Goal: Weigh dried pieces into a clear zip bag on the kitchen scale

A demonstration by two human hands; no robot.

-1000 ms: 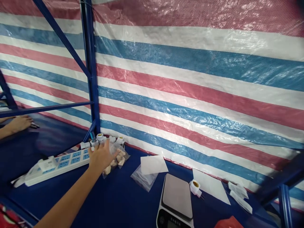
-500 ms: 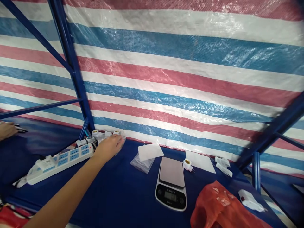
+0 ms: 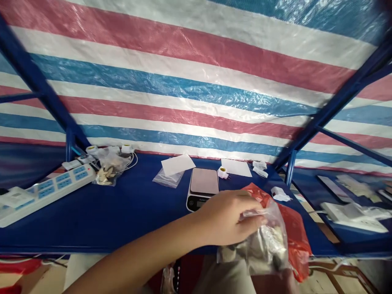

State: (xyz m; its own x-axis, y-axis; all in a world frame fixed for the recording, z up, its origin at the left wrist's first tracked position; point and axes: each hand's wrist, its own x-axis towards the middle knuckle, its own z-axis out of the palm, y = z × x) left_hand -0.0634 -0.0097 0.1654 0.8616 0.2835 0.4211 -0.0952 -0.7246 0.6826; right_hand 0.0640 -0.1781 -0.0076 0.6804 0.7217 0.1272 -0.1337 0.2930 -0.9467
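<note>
My left hand (image 3: 237,220) reaches across from the lower left and pinches the top of a clear plastic bag (image 3: 265,249). Inside the bag are small pale and dark parts, too blurred to name. It hangs at the table's front edge, against a red plastic bag (image 3: 294,232). Below the clear bag is a blurred reddish-brown shape; whether it is my right hand I cannot tell. Just beyond my left hand is a kitchen scale (image 3: 204,181), its display partly covered by the hand.
At the left lie a white power strip (image 3: 49,192) and another clear bag of small parts (image 3: 107,173). Toward the back are white papers (image 3: 178,164), an empty-looking clear bag (image 3: 168,179) and a white plug adapter (image 3: 223,172). A white plug device (image 3: 280,194) lies at the right.
My left hand has swung from the back left corner to the front right and now grips a clear bag. The view has turned right and down. The red bag now hangs over the front edge.
</note>
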